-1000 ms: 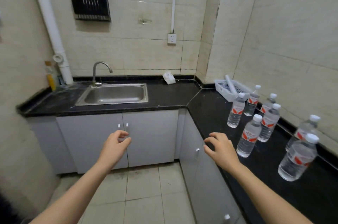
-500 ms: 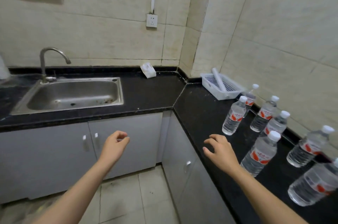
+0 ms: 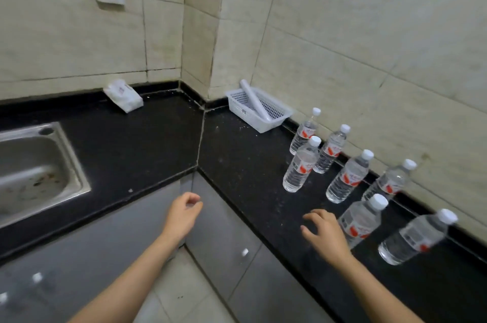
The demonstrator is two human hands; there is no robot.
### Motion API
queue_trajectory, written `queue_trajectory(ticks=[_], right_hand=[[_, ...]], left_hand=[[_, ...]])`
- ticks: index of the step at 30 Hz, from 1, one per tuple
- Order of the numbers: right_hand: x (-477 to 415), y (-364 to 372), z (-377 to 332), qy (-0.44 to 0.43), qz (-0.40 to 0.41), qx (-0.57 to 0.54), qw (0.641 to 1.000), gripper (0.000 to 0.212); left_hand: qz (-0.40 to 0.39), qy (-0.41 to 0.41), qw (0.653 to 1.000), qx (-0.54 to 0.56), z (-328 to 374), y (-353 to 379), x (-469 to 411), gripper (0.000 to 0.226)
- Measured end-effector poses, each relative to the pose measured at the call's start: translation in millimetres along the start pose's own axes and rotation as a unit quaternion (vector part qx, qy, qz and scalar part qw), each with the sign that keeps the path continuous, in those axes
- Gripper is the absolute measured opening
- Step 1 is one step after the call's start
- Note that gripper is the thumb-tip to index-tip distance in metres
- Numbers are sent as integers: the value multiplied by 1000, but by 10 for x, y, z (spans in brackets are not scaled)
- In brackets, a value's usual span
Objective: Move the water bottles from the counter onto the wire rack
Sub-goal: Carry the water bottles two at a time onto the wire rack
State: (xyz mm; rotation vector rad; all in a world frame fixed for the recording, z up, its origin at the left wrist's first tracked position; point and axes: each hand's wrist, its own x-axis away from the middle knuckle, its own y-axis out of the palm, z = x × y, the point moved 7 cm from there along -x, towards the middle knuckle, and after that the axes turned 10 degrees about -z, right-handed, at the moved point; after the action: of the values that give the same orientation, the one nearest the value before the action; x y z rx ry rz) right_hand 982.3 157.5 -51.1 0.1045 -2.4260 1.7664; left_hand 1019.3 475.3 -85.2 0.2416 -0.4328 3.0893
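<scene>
Several clear water bottles with white caps and red labels stand on the black counter (image 3: 245, 164) along the right wall. The nearest ones are a bottle (image 3: 359, 222) just right of my right hand and another (image 3: 413, 238) further right. More bottles (image 3: 300, 167) (image 3: 346, 177) stand behind them. My right hand (image 3: 325, 235) hovers over the counter with fingers spread, holding nothing, a short gap from the nearest bottle. My left hand (image 3: 183, 214) hangs in front of the cabinet corner, fingers loosely curled, empty. No wire rack is in view.
A white plastic basket (image 3: 274, 118) with a white tube in it sits in the counter's corner. A white packet (image 3: 123, 96) lies by the back wall. A steel sink (image 3: 31, 167) is at the left. Grey cabinet doors (image 3: 232, 243) run below the counter.
The view has swung right and closer to the counter. My right hand has moved over the counter toward the nearest bottle. The wall-mounted rack seen earlier has left the view.
</scene>
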Motion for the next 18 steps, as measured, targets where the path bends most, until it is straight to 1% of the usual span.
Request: queue_trajectory(ticks=[5, 10, 13, 15, 18], right_hand=[[-115, 165, 242, 64, -2, -48, 997, 38], [-500, 322, 445, 121, 20, -158, 980, 46], [-886, 260, 648, 162, 68, -273, 946, 54], [-1193, 165, 763, 171, 96, -350, 916, 66], [-1652, 43, 858, 164, 93, -418, 889, 87]], left_hand=[[-69, -11, 998, 3, -24, 478, -371, 9], [-134, -11, 991, -9, 101, 899, -743, 9], [-146, -21, 989, -30, 146, 1016, -1096, 9], [-147, -21, 988, -52, 241, 1053, -1391, 8], [-145, -7, 987, -68, 430, 1095, -1858, 7]])
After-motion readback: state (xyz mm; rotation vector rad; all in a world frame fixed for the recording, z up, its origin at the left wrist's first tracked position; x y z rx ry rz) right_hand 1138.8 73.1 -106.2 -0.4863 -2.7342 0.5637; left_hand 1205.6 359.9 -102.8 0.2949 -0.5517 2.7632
